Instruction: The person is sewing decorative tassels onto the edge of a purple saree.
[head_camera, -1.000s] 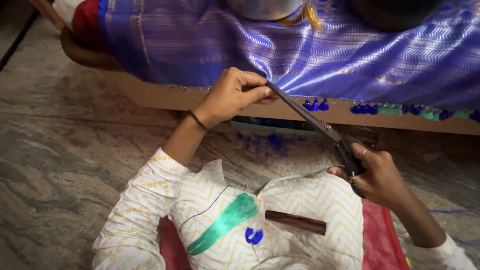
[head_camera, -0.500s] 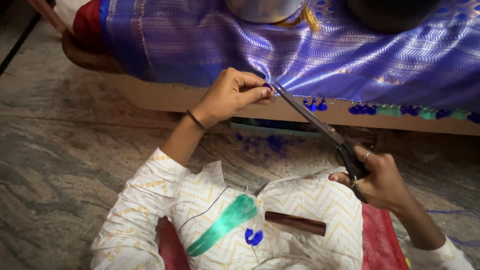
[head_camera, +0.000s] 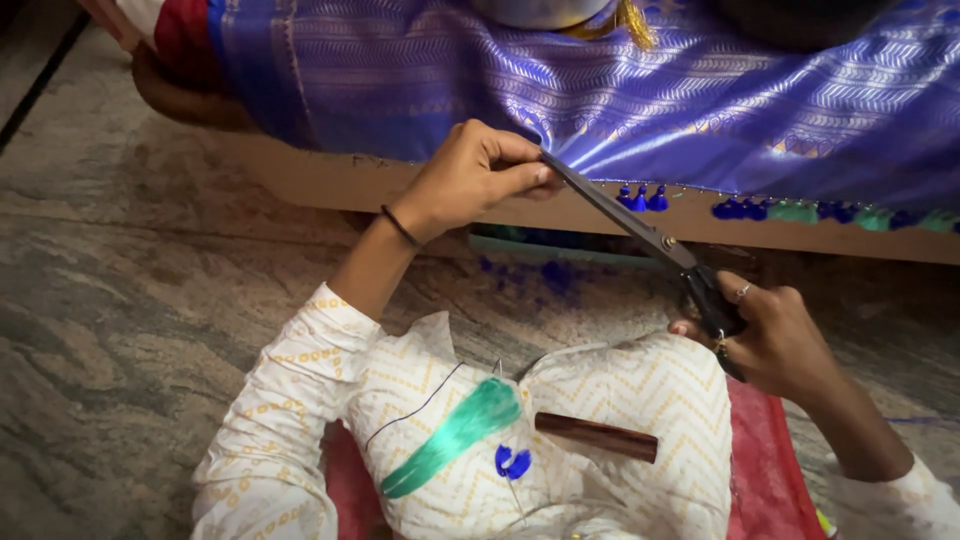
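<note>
— Stone floor (head_camera: 130, 330) under me, streaked grey and brown; what's in front of your hands?

— Blue cloth (head_camera: 700, 100) draped over a low board, well above my lap. My left hand (head_camera: 470, 180) is pinched shut on its edge, thumb and fingers together right at the hem.

— And the other hand?

— My right hand (head_camera: 775, 340) is clamped around the handles of the scissors (head_camera: 640, 228); their blades look closed, and the tip reaches up to touch the cloth just beside my left fingertips (head_camera: 535, 175).

— Anything nearby?

— Blue tassels (head_camera: 640, 198) hang from the hem just past the blades. On my lap, below both hands, lie green thread (head_camera: 455, 432), small blue tassels (head_camera: 512, 461) and a brown stick (head_camera: 597, 437)
</note>
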